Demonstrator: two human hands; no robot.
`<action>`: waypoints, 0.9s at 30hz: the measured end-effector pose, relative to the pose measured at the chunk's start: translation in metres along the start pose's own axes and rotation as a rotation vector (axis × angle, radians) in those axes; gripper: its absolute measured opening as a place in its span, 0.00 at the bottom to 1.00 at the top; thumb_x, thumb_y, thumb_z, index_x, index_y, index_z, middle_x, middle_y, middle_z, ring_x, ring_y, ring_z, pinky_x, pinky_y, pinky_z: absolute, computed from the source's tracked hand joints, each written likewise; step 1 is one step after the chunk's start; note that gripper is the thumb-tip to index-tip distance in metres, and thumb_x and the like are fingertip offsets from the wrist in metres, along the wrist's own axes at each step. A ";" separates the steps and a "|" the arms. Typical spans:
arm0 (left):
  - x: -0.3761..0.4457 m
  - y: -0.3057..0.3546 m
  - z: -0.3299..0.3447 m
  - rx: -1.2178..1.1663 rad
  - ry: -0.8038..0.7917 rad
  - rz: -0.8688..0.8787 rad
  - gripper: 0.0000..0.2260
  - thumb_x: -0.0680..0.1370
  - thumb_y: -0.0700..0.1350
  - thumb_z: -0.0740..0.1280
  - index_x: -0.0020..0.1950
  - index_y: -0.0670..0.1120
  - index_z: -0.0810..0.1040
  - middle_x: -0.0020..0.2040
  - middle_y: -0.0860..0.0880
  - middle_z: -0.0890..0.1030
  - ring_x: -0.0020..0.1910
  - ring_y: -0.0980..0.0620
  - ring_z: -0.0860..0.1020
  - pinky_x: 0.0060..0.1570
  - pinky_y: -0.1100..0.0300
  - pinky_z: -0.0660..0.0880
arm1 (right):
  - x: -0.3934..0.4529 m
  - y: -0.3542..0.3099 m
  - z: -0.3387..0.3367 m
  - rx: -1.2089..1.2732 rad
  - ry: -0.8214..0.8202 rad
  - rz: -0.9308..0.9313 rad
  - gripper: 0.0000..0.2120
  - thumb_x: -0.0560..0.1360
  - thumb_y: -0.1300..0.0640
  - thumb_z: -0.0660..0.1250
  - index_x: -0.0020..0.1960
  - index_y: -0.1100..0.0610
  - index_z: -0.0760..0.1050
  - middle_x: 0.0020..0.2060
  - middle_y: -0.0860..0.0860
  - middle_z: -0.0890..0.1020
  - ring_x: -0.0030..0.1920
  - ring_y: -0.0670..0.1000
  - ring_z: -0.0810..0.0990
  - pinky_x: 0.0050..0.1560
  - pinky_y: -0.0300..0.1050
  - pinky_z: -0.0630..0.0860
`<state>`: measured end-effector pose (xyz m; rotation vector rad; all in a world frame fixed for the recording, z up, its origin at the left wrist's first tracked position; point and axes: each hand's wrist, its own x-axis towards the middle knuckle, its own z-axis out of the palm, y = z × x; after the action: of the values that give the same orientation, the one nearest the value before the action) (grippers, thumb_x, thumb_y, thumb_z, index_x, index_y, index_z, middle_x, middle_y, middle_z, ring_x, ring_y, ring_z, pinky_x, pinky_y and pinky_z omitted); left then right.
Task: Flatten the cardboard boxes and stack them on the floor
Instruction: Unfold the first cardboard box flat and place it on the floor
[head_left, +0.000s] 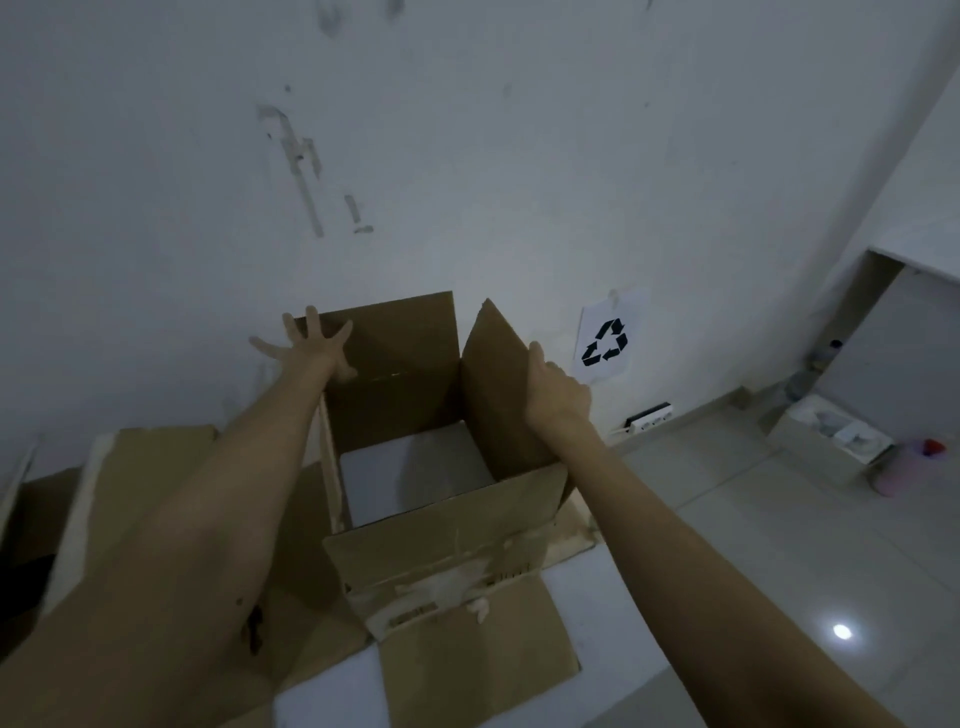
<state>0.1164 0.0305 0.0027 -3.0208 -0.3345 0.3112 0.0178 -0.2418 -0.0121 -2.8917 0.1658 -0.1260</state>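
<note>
A brown cardboard box (436, 540) stands upright on the white floor, open at top and bottom, so the floor shows through it. My left hand (311, 348) presses with spread fingers against the upright far flap near its left edge. My right hand (556, 384) grips the raised right flap along its edge. A near flap lies flat on the floor below the box. Flattened cardboard (156, 467) lies on the floor to the left, partly under my left arm.
A white wall stands just behind the box, with a paper recycling sign (605, 343) taped low on it. A power strip (649, 417) lies by the wall. At the right stand a small box of items (831, 441), a pink container (904, 467) and bottles.
</note>
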 end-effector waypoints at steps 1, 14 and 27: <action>0.002 -0.009 0.001 -0.057 -0.032 -0.031 0.37 0.78 0.58 0.64 0.77 0.63 0.40 0.77 0.46 0.32 0.75 0.36 0.34 0.64 0.24 0.44 | 0.000 -0.009 -0.001 0.009 -0.001 -0.030 0.25 0.77 0.63 0.60 0.72 0.59 0.58 0.56 0.58 0.77 0.54 0.59 0.79 0.48 0.49 0.71; -0.029 -0.020 0.008 -0.608 0.084 -0.089 0.35 0.78 0.32 0.60 0.80 0.52 0.51 0.76 0.38 0.57 0.69 0.35 0.67 0.64 0.46 0.72 | -0.019 -0.065 0.010 0.233 -0.021 -0.106 0.16 0.78 0.60 0.64 0.65 0.54 0.67 0.52 0.55 0.79 0.47 0.54 0.80 0.52 0.50 0.80; -0.071 -0.020 -0.028 -0.698 0.236 0.021 0.34 0.78 0.33 0.59 0.79 0.53 0.52 0.76 0.42 0.60 0.62 0.38 0.73 0.51 0.53 0.77 | -0.028 -0.089 -0.035 0.233 -0.002 -0.133 0.20 0.79 0.60 0.62 0.70 0.57 0.62 0.57 0.57 0.77 0.52 0.55 0.79 0.50 0.45 0.77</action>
<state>0.0508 0.0325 0.0461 -3.6831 -0.4728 -0.2161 -0.0048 -0.1612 0.0418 -2.6684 -0.0403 -0.1546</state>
